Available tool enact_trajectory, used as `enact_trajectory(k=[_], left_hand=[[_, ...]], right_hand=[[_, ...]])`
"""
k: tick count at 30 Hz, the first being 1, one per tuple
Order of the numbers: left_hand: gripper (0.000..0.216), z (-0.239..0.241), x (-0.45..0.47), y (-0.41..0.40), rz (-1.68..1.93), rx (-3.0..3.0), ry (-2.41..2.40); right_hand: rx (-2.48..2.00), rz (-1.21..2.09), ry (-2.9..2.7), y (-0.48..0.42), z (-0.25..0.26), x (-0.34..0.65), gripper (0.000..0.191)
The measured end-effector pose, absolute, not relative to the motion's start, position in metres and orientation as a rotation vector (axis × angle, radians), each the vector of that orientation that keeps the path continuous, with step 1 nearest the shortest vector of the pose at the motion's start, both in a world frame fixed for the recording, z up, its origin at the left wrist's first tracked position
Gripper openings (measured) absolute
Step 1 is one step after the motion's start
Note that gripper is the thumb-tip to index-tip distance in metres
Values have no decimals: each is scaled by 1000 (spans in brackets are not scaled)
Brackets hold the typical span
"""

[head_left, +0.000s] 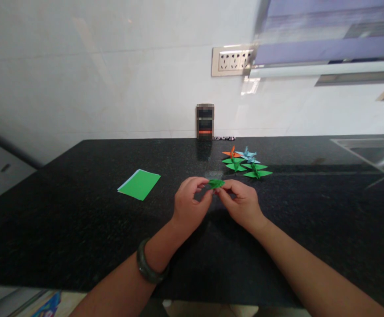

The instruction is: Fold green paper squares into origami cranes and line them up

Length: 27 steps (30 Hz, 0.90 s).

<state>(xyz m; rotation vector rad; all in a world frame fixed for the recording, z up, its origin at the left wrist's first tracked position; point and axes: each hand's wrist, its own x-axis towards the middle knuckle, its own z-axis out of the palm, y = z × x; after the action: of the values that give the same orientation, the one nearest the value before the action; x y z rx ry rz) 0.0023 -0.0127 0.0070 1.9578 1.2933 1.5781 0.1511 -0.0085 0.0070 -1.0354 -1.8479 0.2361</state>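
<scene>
A small folded piece of green paper (216, 184) is pinched between my two hands, a little above the dark countertop. My left hand (193, 200) grips its left end with thumb and fingers, and a dark bangle sits on that wrist. At the right end, my right hand (241, 202) holds the same paper between thumb and fingertips. Its lower part is partly hidden by my fingers. Beyond my right hand stand several folded paper cranes: green ones (257, 173), an orange one (232, 152) and light blue ones (247, 154).
A stack of square paper (140, 185), green on top, lies left of my hands. A phone-like upright object (205, 122) leans at the wall beside a beaded strap (224, 138). The sink's edge (370, 156) is at the right; a socket panel (233, 61) is on the wall.
</scene>
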Motion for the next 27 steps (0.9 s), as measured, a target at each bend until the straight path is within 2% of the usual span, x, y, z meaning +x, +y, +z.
enact_trajectory(k=[6, 15, 19, 23, 27], left_hand=[[5, 9, -1, -14, 1632, 2170, 1330], [15, 12, -3, -12, 1460, 2338, 1288], [16, 14, -4, -10, 1411, 2210, 1206], [14, 13, -3, -8, 1349, 1937, 1173], [11, 11, -1, -7, 1314, 1705, 1214]], right_hand=[[-1011, 210, -1890, -9, 6, 153, 16], [-972, 238, -1880, -10, 7, 153, 12], [-949, 366, -1831, -10, 6, 151, 4], [-963, 628, -1742, -9, 6, 149, 31], [-950, 638, -1833, -5, 6, 151, 15]])
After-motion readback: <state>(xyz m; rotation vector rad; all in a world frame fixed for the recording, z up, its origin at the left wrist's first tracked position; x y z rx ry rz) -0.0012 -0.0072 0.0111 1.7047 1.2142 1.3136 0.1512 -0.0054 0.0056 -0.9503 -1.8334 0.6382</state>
